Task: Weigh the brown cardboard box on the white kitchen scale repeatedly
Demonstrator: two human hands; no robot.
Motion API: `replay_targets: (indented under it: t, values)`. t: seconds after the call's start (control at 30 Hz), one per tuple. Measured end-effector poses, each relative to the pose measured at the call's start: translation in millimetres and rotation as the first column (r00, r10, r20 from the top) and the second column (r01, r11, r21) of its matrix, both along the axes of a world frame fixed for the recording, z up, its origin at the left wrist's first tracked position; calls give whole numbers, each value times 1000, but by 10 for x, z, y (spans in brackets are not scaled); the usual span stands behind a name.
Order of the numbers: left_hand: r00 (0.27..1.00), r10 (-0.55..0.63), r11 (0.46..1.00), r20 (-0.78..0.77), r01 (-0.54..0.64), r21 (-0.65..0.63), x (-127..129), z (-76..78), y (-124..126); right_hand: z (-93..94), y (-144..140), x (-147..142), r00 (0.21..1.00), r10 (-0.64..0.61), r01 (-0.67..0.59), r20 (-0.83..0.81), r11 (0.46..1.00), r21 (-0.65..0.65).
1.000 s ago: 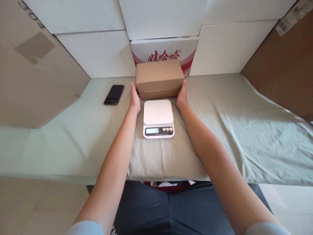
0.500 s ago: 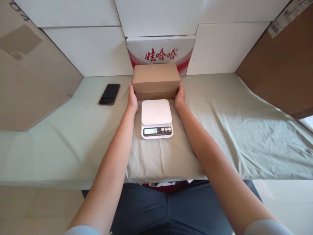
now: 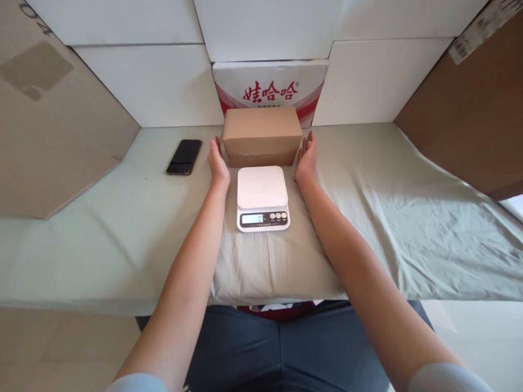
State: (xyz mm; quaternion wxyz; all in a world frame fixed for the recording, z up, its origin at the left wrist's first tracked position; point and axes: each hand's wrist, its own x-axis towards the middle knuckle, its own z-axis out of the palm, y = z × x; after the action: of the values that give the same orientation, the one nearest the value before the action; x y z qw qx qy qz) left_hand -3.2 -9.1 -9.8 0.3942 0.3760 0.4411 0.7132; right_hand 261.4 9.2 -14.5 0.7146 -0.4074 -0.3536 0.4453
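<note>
A closed brown cardboard box (image 3: 261, 136) rests on the cloth-covered table, behind a white digital kitchen scale (image 3: 262, 188). The scale's platform is bare and its display reads 0. My left hand (image 3: 218, 162) is open beside the box's left end, fingers stretched out and pointing away from me. At the right end, my right hand (image 3: 306, 158) is also open, its fingers extended, with a small gap between it and the box. Neither hand holds anything.
A black smartphone (image 3: 184, 157) lies to the left of the box. White boxes (image 3: 147, 81) and a white-and-red carton (image 3: 269, 81) form a wall at the back. Large brown cardboard panels stand at the left (image 3: 61, 141) and right (image 3: 469, 114). Pale green cloth (image 3: 368, 190) covers the table.
Both hands have let go of the brown cardboard box and moved slightly outward from its ends. The box, scale and smartphone have stayed in place.
</note>
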Motion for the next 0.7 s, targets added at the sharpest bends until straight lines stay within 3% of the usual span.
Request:
replay_targets:
  t: [0.1,0.27,0.47,0.7]
  values:
    - [999,47,998,-6,-47,-48,-84,89,-111,100,-54,63,997,-73,70,-35,994,-79]
    - [999,16,995,-44,-20,-96,-66,159,-228,211,-124,41,996,-16,6,-92,993,-115]
    - [996,0,997,-93,-7,-78,-34,61,-179,210,-160,-42,991,111,-115,-73,992,-47]
    - [993,-108,993,-38,109,44,10,-47,-145,71,-76,-79,966,207,-219,155,974,61]
